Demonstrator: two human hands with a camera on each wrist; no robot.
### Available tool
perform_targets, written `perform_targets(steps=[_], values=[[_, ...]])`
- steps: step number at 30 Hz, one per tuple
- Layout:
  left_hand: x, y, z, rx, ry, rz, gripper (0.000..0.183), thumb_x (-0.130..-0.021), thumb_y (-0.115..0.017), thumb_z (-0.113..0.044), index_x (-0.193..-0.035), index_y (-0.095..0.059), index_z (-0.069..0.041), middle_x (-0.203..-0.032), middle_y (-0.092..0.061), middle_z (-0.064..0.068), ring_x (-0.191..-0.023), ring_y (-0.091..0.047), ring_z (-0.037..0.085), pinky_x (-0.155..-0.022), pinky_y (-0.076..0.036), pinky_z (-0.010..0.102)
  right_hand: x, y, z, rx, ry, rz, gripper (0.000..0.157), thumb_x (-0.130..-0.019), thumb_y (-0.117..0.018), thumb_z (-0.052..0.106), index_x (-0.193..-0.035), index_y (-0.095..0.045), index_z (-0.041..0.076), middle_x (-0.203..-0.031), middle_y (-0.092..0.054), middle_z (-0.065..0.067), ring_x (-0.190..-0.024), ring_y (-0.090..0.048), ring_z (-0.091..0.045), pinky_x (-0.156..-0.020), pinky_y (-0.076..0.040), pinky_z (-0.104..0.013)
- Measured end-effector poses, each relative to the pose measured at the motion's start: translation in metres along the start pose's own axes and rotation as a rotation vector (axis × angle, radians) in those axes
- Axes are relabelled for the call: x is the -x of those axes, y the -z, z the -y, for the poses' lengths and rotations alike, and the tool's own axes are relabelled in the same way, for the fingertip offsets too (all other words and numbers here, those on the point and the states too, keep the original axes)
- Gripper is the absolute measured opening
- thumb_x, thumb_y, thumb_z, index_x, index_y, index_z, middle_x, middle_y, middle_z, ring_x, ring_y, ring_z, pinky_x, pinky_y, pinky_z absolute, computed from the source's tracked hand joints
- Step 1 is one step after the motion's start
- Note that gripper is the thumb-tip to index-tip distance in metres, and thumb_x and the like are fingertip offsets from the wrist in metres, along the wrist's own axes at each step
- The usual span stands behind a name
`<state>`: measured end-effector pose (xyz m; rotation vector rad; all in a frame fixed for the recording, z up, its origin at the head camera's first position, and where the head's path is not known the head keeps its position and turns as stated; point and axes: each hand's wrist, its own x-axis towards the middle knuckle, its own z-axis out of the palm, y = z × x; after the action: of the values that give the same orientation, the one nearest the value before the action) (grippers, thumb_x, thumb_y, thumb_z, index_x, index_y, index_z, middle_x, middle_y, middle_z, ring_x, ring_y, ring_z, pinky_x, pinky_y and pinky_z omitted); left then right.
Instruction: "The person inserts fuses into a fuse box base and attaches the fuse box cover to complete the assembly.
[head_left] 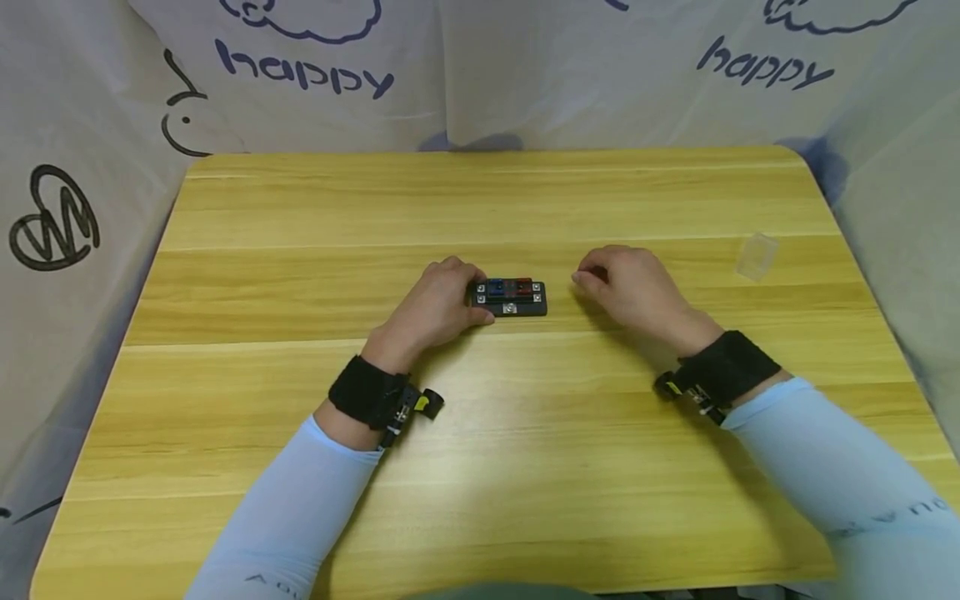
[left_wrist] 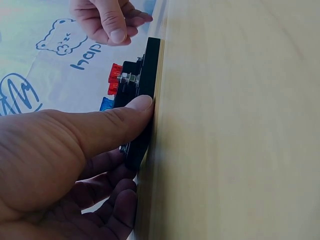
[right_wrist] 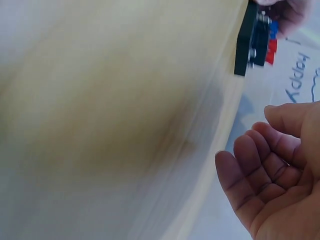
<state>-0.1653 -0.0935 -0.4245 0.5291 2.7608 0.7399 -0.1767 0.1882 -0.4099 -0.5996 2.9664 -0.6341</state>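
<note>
A small black fuse block (head_left: 510,310) with metal screw terminals lies on the table, carrying blue and red blade fuses (left_wrist: 115,75) on its top. The left hand (head_left: 438,304) grips its left end, the thumb along the near edge and the fingers at the far side. To the right of the block, a short gap away, the right hand (head_left: 633,287) hovers over the table. Its fingers (right_wrist: 257,165) are loosely curled, and the right wrist view shows nothing between them and the thumb.
A clear plastic cover (head_left: 757,256) lies toward the right side of the wooden table (head_left: 510,467). White cloth (head_left: 525,75) with drawings and lettering hangs behind the table and at its sides.
</note>
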Motion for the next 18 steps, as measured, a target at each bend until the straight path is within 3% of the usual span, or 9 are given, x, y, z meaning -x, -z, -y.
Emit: perform_targets(steps=[10, 18], values=[[-0.001, -0.001, -0.001, 0.003, 0.001, -0.001, 0.059, -0.081, -0.077, -0.039, -0.128, -0.057, -0.010, -0.117, -0.054, 0.008, -0.103, -0.047, 0.025, -0.095, -0.041, 0.041, 0.012, 0.024, -0.036, -0.039, -0.090, -0.090, 0.031, -0.099, -0.052, 0.034, -0.108, -0.067, 0.008, -0.091, -0.066, -0.012, -0.072, -0.055, -0.024, -0.067, -0.043, -0.043], [-0.001, -0.001, -0.001, 0.002, 0.010, -0.005, 0.059, -0.080, -0.078, -0.039, -0.127, -0.057, -0.010, -0.115, -0.054, 0.007, -0.102, -0.047, 0.024, -0.094, -0.042, 0.040, 0.021, 0.046, -0.071, 0.011, -0.248, -0.112, 0.044, -0.100, -0.049, 0.035, -0.120, -0.059, -0.003, -0.105, -0.062, -0.025, -0.088, -0.057, -0.039, -0.076, -0.045, -0.055]])
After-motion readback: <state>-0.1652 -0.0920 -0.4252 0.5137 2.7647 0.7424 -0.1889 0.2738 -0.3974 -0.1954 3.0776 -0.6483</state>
